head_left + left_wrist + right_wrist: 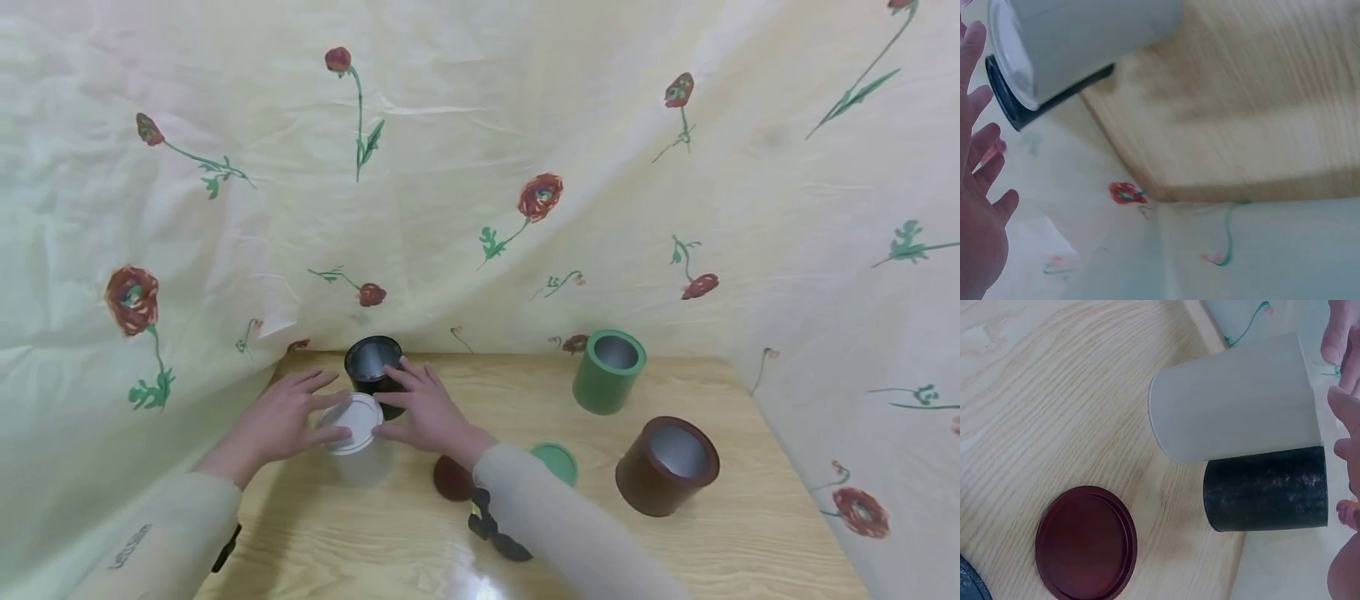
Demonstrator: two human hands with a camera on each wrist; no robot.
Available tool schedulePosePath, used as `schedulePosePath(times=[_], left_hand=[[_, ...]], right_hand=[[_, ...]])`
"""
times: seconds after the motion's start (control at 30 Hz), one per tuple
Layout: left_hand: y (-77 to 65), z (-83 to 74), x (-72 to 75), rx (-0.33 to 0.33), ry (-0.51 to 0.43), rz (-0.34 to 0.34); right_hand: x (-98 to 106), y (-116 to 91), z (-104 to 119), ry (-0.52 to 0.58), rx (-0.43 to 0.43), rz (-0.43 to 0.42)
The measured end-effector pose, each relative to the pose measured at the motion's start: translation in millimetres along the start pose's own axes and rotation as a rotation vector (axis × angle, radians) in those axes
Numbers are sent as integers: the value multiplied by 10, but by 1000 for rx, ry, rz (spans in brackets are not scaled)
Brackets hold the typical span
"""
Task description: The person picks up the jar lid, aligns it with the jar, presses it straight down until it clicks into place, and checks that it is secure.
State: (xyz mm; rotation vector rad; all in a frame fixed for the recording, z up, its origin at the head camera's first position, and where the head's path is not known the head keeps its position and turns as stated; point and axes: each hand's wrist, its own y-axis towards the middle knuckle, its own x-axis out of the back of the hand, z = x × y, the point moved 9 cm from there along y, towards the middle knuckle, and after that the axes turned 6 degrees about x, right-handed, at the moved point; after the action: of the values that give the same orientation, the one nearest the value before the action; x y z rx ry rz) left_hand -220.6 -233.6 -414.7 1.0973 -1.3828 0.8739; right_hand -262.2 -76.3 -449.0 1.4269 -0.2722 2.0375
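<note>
A white canister (363,463) stands upright at the left of the table, its white lid (358,421) on top. My left hand (281,421) is at the lid's left side, thumb and index fingertip over its edge and the other fingers spread. From the right, my right hand (431,412) reaches to the lid with thumb and index fingertip at its rim, fingers loosely extended. Both wrist views show the fingers around lid height, above the canister body (1235,403). Right behind it stands a lidless black canister (373,360), partly hidden by the right hand.
A green canister (609,373) and a brown canister (666,467) stand lidless on the right. A green lid (557,463) and a dark red lid (1087,544) lie mid-table, near the right forearm. A dark disc (971,581) shows nearby. Flowered cloth (450,125) hangs behind the table.
</note>
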Motion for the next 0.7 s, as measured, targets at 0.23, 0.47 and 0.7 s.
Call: schedulePosePath(times=[0.23,0.47,0.7], left_hand=[[164,-252,86,-39,3,-9],[342,-436,73,-67,21,11],[513,-642,52,-58,35,64]], right_hand=[[164,-114,-47,-17,48,-38],[308,-308,-345,-5,32,-76],[491,-506,-631,-21,-22,-74]])
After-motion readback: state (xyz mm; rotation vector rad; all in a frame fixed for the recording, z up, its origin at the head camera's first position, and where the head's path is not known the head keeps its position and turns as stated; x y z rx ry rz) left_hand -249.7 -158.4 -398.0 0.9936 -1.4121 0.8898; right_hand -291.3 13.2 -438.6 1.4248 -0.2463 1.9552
